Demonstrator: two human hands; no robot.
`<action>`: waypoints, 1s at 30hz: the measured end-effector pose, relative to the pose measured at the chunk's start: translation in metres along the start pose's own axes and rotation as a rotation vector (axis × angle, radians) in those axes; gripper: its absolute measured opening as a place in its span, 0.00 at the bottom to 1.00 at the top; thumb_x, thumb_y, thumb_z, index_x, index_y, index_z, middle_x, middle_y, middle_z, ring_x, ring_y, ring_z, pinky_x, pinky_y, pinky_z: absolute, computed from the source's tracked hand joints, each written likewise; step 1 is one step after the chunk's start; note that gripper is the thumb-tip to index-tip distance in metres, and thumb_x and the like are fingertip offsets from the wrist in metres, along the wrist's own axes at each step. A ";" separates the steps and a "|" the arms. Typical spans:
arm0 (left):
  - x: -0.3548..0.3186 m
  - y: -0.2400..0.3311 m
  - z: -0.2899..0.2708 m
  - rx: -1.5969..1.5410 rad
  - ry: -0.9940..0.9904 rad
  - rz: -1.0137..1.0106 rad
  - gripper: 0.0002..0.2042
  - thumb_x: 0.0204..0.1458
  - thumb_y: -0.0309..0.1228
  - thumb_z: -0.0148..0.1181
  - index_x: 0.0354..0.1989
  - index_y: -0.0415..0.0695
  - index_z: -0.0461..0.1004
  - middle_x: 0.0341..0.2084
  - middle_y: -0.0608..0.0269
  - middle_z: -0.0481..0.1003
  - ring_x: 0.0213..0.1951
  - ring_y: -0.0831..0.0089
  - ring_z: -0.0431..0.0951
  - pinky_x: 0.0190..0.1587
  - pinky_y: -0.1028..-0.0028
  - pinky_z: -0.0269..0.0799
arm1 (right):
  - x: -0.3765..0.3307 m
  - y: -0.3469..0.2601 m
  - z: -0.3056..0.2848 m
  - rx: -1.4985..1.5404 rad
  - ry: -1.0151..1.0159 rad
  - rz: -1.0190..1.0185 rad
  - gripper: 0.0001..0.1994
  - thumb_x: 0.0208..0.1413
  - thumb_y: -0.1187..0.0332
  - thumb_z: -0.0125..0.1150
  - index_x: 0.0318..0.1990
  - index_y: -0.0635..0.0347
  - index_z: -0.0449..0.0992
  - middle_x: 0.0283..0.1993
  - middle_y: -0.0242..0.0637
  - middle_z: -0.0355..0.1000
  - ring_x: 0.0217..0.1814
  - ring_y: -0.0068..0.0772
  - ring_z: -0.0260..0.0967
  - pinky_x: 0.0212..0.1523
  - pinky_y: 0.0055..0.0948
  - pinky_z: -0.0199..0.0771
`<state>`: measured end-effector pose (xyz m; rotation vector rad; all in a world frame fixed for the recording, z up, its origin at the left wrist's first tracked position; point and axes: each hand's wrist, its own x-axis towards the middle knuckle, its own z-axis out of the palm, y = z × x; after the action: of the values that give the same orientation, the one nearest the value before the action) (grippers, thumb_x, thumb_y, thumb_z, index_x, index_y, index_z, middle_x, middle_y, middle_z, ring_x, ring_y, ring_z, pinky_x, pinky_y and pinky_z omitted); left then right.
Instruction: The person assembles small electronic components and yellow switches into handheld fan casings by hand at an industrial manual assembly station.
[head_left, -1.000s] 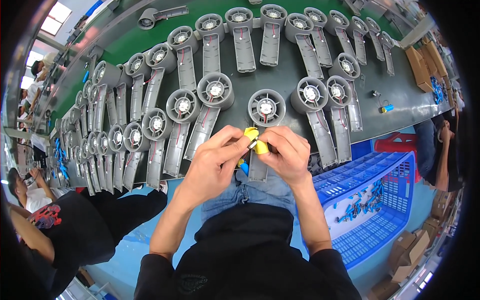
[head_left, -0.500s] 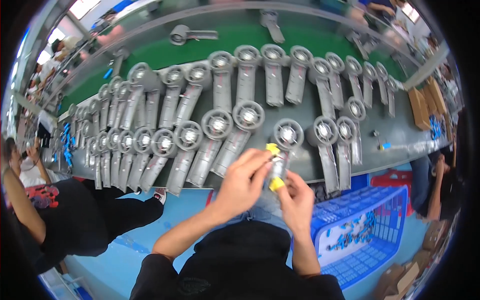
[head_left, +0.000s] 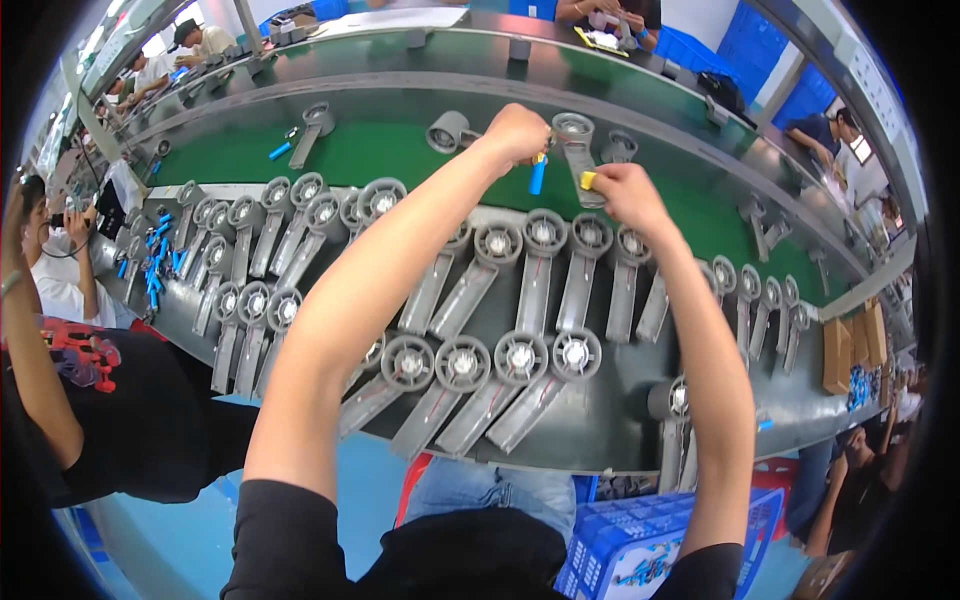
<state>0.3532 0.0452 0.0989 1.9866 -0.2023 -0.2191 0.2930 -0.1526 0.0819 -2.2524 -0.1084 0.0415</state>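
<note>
Both arms reach far out over the green belt (head_left: 390,130). My left hand (head_left: 518,133) is closed, and a blue cylindrical battery (head_left: 538,178) hangs from its fingers. Beside it, my right hand (head_left: 632,197) pinches the lower handle of a grey handheld fan housing (head_left: 577,150), whose round head points away from me. Yellow coverings show at the fingertips of both hands. Another grey fan housing (head_left: 447,131) lies by my left hand, partly hidden behind it. One more fan housing (head_left: 620,147) sits just right of the pinched one.
Rows of grey fan housings (head_left: 545,232) cover the bench (head_left: 620,420) nearer me. Loose blue batteries (head_left: 155,262) lie at the left. A blue crate (head_left: 600,555) stands below the bench edge. A co-worker (head_left: 110,410) is at the left; others sit across the belt.
My hands have moved from near the bench's front edge out to the green belt. The view has shifted with them. A blue battery now shows at my left hand.
</note>
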 end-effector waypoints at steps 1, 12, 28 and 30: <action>0.021 -0.016 -0.001 -0.024 0.051 0.026 0.08 0.51 0.26 0.55 0.33 0.35 0.79 0.24 0.53 0.77 0.23 0.68 0.77 0.27 0.69 0.73 | 0.025 0.013 0.012 0.015 0.033 -0.006 0.13 0.56 0.64 0.56 0.40 0.66 0.80 0.23 0.33 0.72 0.20 0.23 0.67 0.24 0.27 0.65; 0.062 -0.090 -0.135 0.687 -0.013 -0.403 0.35 0.37 0.56 0.71 0.41 0.32 0.78 0.38 0.46 0.79 0.39 0.57 0.80 0.40 0.58 0.78 | 0.061 0.027 0.038 -0.403 0.021 0.031 0.16 0.55 0.61 0.60 0.44 0.66 0.79 0.30 0.42 0.79 0.23 0.32 0.77 0.33 0.32 0.75; -0.133 0.066 -0.067 0.623 0.434 0.625 0.25 0.46 0.35 0.67 0.50 0.32 0.73 0.44 0.49 0.77 0.47 0.60 0.78 0.54 0.66 0.69 | -0.268 0.081 -0.213 -0.380 0.449 0.393 0.15 0.55 0.66 0.55 0.46 0.67 0.78 0.28 0.33 0.75 0.24 0.20 0.68 0.26 0.23 0.70; -0.180 0.066 -0.025 0.625 0.373 0.720 0.25 0.46 0.32 0.68 0.53 0.35 0.72 0.48 0.49 0.76 0.50 0.64 0.75 0.56 0.68 0.67 | -0.317 0.134 -0.227 -0.550 0.484 0.438 0.15 0.55 0.63 0.58 0.43 0.66 0.80 0.29 0.38 0.77 0.26 0.25 0.74 0.29 0.27 0.74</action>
<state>0.1826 0.0835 0.1802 2.3644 -0.7924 0.7543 0.0013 -0.4414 0.1196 -2.7164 0.7112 -0.3349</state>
